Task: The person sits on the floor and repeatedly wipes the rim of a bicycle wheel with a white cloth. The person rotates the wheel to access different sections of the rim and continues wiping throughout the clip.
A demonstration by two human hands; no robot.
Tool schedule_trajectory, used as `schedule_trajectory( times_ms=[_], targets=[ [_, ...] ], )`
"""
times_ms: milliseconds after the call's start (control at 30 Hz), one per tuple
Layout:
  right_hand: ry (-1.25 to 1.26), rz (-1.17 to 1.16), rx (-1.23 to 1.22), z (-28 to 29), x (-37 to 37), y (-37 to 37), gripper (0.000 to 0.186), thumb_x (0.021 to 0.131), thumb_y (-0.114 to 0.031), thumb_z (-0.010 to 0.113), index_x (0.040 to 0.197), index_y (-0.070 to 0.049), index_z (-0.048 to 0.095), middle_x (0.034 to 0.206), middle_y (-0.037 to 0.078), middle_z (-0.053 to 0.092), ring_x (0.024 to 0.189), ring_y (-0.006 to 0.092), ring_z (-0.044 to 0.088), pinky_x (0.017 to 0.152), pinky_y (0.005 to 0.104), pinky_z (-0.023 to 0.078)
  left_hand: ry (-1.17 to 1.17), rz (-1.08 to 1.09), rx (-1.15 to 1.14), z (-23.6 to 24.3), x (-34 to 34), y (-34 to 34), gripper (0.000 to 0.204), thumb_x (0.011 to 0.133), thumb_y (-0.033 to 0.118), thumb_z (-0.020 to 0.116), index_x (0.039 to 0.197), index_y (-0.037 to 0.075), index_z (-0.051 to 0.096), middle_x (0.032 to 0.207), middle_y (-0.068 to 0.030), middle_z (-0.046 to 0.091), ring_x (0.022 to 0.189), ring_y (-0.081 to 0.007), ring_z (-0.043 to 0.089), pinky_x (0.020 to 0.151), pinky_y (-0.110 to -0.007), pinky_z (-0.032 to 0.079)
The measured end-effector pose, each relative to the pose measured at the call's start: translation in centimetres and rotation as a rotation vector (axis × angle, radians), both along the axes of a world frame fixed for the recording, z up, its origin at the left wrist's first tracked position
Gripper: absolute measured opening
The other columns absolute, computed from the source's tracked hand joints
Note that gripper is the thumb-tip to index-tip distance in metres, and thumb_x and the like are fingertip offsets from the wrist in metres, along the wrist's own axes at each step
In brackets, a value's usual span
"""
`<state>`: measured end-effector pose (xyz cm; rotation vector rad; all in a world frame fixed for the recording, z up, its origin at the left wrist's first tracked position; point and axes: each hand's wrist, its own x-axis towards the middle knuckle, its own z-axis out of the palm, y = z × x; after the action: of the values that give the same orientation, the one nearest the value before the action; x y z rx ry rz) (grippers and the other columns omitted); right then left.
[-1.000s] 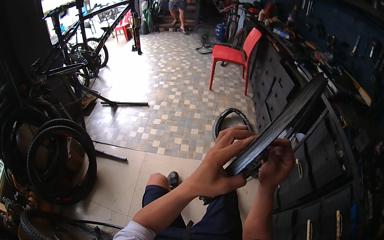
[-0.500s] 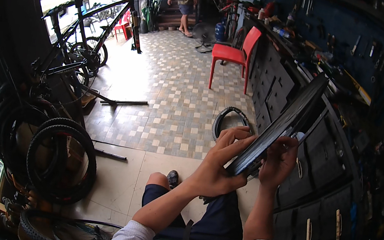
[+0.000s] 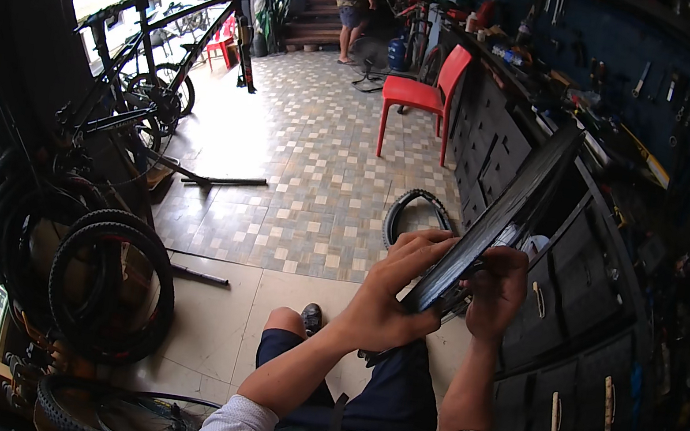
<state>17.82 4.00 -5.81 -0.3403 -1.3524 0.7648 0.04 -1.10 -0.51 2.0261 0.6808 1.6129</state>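
A black bicycle wheel (image 3: 484, 236) stands tilted in front of my lap, seen almost edge-on, with a shiny grey band along its rim. My left hand (image 3: 391, 298) is closed around the near end of the rim, fingers over the top and thumb below. On the wheel's other side, my right hand (image 3: 498, 296) has its fingers curled and pressed together against the rim. What those fingertips pinch, if anything, is hidden. Just above them a small silvery piece (image 3: 506, 234) shows, and a pale rounded thing (image 3: 534, 245) lies behind.
A loose tyre (image 3: 393, 223) lies on the floor ahead, near a red chair (image 3: 417, 92). Black drawers (image 3: 560, 355) and a tool-covered bench line the right. Tyres (image 3: 163, 295), a bicycle (image 3: 153, 35) and a stand leg (image 3: 225, 182) occupy the left. Another person (image 3: 354, 3) stands far back.
The wheel has turned slightly and its far end has shifted a little left. My right hand has moved slightly left and down. The person at the back has moved right and turned away.
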Motion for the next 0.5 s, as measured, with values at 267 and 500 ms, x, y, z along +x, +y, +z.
schedule_trajectory(
  times_ms=[267,500],
  targets=[
    [-0.089,-0.117,0.097,0.3,-0.5,-0.3,0.035,0.094,-0.013,0.076,0.122,-0.001,0.058,0.1,0.004,0.067,0.085,0.0092,0.065,0.073,0.0231,0.052,-0.062,-0.016,-0.036,-0.3,0.3,-0.1,0.076,0.065,0.003,0.07,0.14,-0.003,0.055,0.129,-0.0202,0.062,0.135,-0.0382,0.048,0.113,-0.047,0.036],
    [0.057,-0.135,-0.133,2.1,-1.0,-0.6,0.021,0.101,-0.021,0.067,0.107,-0.001,0.065,0.083,0.001,0.065,0.067,0.004,0.059,0.06,0.0185,0.046,0.038,0.036,0.022,-0.3,-0.2,0.1,0.076,0.066,0.004,0.077,0.138,-0.005,0.058,0.135,-0.0185,0.061,0.137,-0.0367,0.048,0.116,-0.049,0.034]
  ],
)
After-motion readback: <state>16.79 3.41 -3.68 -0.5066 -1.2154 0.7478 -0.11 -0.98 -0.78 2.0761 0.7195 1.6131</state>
